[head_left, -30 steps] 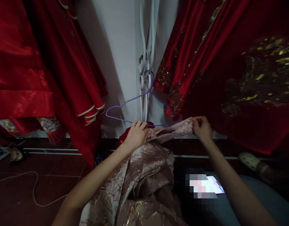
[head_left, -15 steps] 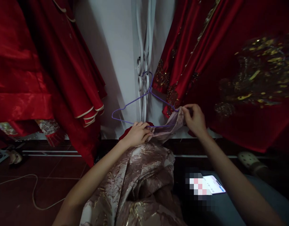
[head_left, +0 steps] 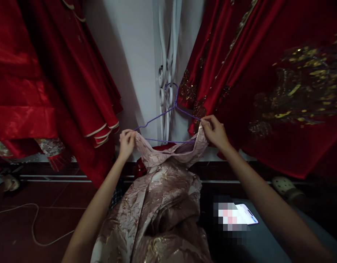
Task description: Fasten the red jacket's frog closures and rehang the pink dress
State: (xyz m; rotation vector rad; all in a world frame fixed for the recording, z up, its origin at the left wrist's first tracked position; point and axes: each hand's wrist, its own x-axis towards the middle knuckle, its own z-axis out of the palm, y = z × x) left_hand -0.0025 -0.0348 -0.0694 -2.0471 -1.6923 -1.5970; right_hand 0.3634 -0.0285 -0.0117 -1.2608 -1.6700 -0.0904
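Observation:
A pinkish dress (head_left: pixel 168 190) with gold shimmer spreads below a purple hanger (head_left: pixel 161 116), its neckline around the hanger's lower part. My left hand (head_left: pixel 127 144) pinches the dress's left shoulder at the hanger's left end. On the other side, my right hand (head_left: pixel 215 132) grips the right shoulder by the hanger's right arm. The hanger's hook is at a white scrolled metal frame (head_left: pixel 162 96). Both hanger tips are hidden by cloth and fingers.
Red garments (head_left: pixel 83 80) hang on the left, and a red gown (head_left: pixel 267 146) with gold sequins hangs on the right. A lit phone (head_left: pixel 246 214) lies on a grey-blue surface (head_left: pixel 256 241). A pale cable (head_left: pixel 34 223) crosses the tiled floor. A light clog (head_left: pixel 285 185) stands at right.
My left hand has moved left and up, drawing the dress's left shoulder over the hanger's left end. My right hand has shifted slightly left and up, still holding the right shoulder.

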